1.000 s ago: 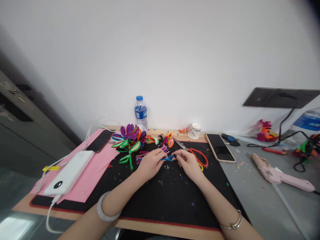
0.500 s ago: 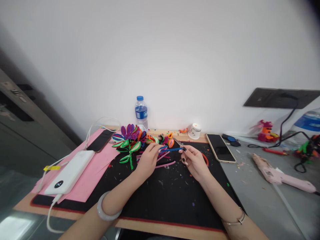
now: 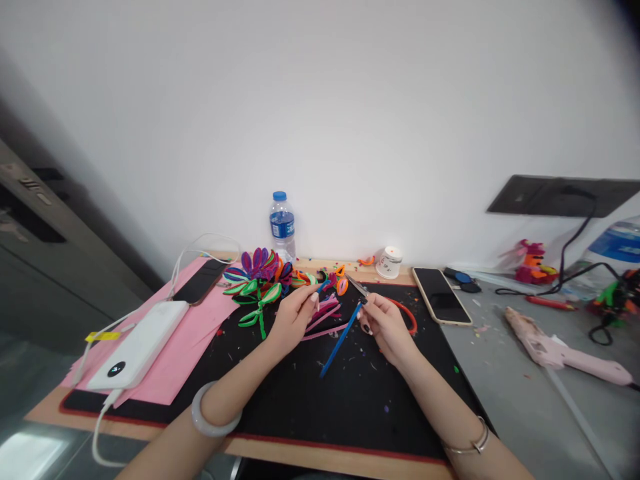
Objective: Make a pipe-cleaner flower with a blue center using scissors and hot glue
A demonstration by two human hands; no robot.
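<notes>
My left hand (image 3: 295, 315) is closed in a pinch, and a blue pipe cleaner (image 3: 324, 287) pokes out past its fingertips. Between the thumb and fingers of my right hand (image 3: 383, 323) is another blue pipe cleaner (image 3: 339, 345), slanting down and left over the black mat (image 3: 320, 410). Beside and behind that hand are scissors (image 3: 357, 287), their blades pointing toward the wall and a red handle curving out to the right. Pink pipe cleaners (image 3: 324, 319) lie between the hands. Left of them rests a bunch of colourful pipe-cleaner flowers (image 3: 260, 267), with a green stem (image 3: 262, 313).
A water bottle (image 3: 283, 227) and a white paper cup (image 3: 389, 263) stand by the wall. Phones (image 3: 441, 297) flank the mat. A white power bank (image 3: 140, 343) sits on pink sheets (image 3: 175, 373), and a pink glue gun (image 3: 555, 350) lies at right.
The blue pipe cleaner that stretched between my hands now hangs slanting from my right hand. My left hand has drawn slightly left, away from it, holding a separate blue piece.
</notes>
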